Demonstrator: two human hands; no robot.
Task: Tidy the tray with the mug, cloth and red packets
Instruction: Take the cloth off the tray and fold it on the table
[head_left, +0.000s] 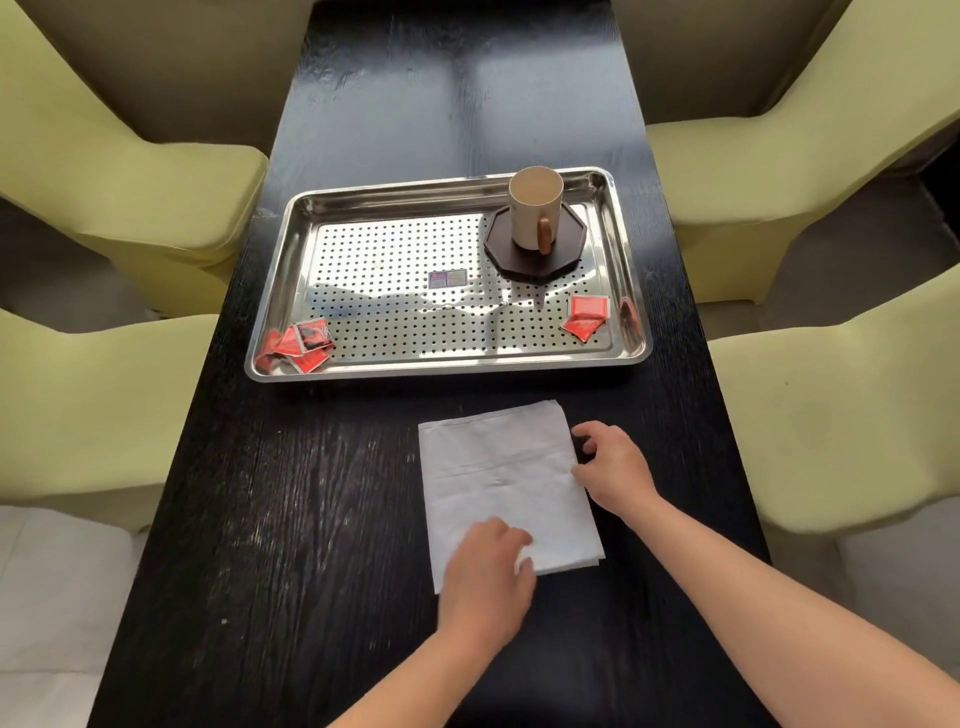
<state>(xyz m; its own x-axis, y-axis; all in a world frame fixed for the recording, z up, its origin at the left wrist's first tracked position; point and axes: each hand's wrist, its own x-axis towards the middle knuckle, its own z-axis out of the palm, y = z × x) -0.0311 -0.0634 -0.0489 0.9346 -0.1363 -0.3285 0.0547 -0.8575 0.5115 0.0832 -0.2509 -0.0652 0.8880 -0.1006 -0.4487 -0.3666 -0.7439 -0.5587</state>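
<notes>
A folded white cloth (504, 478) lies flat on the black table (291, 519), in front of the steel tray (447, 364). My left hand (488, 577) rests on the cloth's near edge, fingers curled over it. My right hand (613, 462) touches the cloth's right edge with thumb and fingers. On the tray's far right a beige mug (535, 208) with a brown handle stands upright on a dark octagonal coaster (566, 249). Red packets (304, 340) lie in the tray's near left corner, and more red packets (587, 314) in the near right corner.
Yellow-green chairs (130, 171) flank the narrow table on both sides, with another chair (810, 135) at the right. A small label (447, 279) sits in the middle of the perforated tray floor.
</notes>
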